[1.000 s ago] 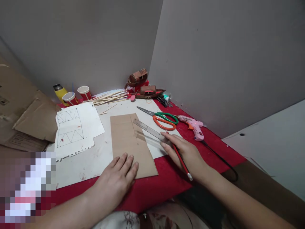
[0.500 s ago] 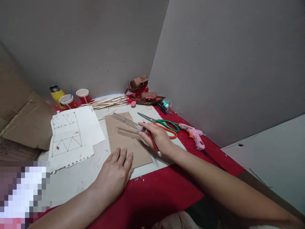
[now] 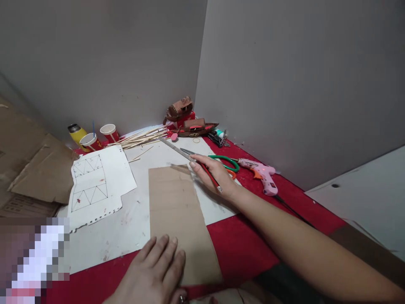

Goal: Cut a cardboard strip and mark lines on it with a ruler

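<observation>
A piece of brown cardboard (image 3: 174, 194) lies partly on the white sheet and partly over the red cloth at the table's front. My left hand (image 3: 155, 266) rests flat on its near left part, fingers stretched out. Above the far right corner of the cardboard, my right hand (image 3: 213, 173) grips a ruler (image 3: 174, 146) together with a red and black pencil (image 3: 212, 179). The ruler points away to the far left. Behind that hand lie scissors (image 3: 223, 159) with green and orange handles, partly covered by it.
A white sheet with truss drawings (image 3: 95, 181) lies left. Farther back are thin wooden sticks (image 3: 145, 137), paper cups (image 3: 109, 131), a yellow bottle (image 3: 77, 136) and a model boat (image 3: 196, 128). A pink glue gun (image 3: 265, 177) lies right; cardboard boxes (image 3: 41, 169) stand left.
The cardboard has slid toward me and turned, with my left hand moving nearer on it. My right hand still holds the ruler and pencil, now beyond the cardboard's far right corner.
</observation>
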The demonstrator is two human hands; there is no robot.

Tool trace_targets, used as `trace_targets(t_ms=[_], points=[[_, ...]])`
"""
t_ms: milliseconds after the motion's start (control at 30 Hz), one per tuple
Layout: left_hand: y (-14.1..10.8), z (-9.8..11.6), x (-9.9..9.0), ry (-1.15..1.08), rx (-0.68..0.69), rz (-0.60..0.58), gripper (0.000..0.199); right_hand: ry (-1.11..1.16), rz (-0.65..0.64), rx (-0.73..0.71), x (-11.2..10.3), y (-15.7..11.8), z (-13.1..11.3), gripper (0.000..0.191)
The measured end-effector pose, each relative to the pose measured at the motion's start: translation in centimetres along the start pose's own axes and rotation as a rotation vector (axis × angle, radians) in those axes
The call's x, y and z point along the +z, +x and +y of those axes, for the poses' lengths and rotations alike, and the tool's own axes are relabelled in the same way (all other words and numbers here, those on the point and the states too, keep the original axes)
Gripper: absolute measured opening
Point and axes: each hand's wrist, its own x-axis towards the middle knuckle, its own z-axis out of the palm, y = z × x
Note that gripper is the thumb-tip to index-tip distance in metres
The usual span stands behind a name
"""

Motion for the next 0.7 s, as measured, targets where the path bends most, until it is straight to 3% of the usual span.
trace_targets(t_ms=[100, 267, 400, 500, 700], points=[[-0.2, 1.0, -0.5, -0.004, 0.017, 0.016, 0.039, -0.014, -0.018, -0.036, -0.1, -0.2, -0.2, 0.04], [0.8, 0.3, -1.1, -0.135, -0.013, -0.089, 0.04, -0.046, -0.034, -0.04, -0.2, -0.4, -0.3, 0.038], [0.6, -0.4, -0.2, -0.156, -0.011, -0.214, 0.075, -0.036, -0.024, -0.036, -0.4, -0.2, 0.0, 0.037], [0.3, -0.8, 0.7, -0.137, -0.005, -0.22, 0.091, -0.031, -0.032, -0.04, -0.4, -0.1, 0.3, 0.037], [0.9, -2.2, 0.4, -0.172, -0.11, -0.171, 0.078, 0.057, -0.016, 0.059, -0.3, 0.1, 0.3, 0.039]])
